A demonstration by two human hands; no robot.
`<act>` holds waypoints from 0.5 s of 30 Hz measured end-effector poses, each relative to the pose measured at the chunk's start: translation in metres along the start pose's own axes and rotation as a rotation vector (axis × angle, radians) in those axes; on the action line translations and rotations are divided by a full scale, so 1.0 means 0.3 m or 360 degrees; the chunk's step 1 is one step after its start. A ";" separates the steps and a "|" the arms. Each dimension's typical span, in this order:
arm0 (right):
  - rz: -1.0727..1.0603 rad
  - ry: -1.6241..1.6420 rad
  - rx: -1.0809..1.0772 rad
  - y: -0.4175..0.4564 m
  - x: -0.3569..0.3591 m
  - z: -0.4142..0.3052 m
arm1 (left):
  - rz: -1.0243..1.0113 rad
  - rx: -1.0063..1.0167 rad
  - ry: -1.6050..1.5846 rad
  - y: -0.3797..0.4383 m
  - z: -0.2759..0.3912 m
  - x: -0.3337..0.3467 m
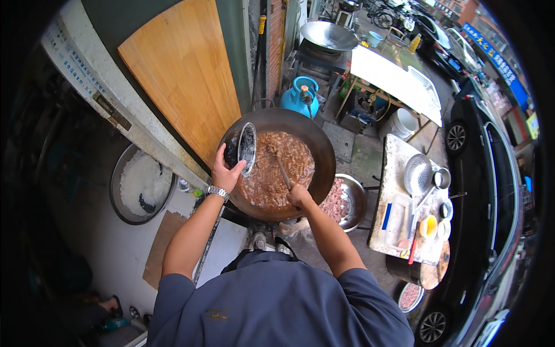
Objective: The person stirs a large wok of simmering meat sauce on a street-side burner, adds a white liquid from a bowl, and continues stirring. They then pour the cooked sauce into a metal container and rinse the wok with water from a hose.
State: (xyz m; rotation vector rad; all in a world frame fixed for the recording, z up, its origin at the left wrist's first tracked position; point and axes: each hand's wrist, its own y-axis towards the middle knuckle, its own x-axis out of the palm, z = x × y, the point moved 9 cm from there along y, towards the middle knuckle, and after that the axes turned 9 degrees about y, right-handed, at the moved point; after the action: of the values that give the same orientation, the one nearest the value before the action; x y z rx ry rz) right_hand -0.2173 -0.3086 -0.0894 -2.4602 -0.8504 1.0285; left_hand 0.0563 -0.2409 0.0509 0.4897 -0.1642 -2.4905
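Note:
A large dark wok (323, 145) stands before me, holding small pieces of what looks like meat in brown, bubbling sauce (271, 191). My left hand (224, 172) grips a metal bowl (247, 147) by its rim and side. That bowl is tipped on edge over the left part of the wok, with pale residue on its inner wall. In my right hand (300, 195) is the wooden handle (283, 172) of a stirring tool. Its working end is sunk in the food, so its shape is hidden.
Right of the wok, a steel basin (357, 199) contains raw meat pieces. A blue gas cylinder (299, 97) stands behind it. Utensils lie on a side table (399, 149) near a parked black car (477, 182). Left, a basin (115, 184) of white food sits past the door frame (151, 141).

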 end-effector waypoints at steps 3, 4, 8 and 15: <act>0.0172 -0.0487 0.0077 -0.058 -0.050 0.089 | 0.0064 -0.0488 -0.0615 -0.043 -0.061 -0.038; 0.0124 -0.0468 0.0167 -0.127 -0.058 0.100 | 0.0083 -0.0715 -0.0691 -0.100 -0.044 -0.076; -0.0414 0.0975 0.0378 -0.342 0.094 0.068 | 0.0116 -0.1162 -0.1134 -0.290 -0.149 -0.164; 0.0068 -0.0185 -0.0194 -0.035 -0.031 -0.073 | 0.0210 -0.1433 -0.1404 -0.461 -0.269 -0.093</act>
State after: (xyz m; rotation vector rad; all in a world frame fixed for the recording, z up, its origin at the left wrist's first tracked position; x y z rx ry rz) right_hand -0.2107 -0.3082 -0.0642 -2.5499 -0.9260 1.1770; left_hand 0.0351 -0.1124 -0.0462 -0.9472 0.5476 -2.1730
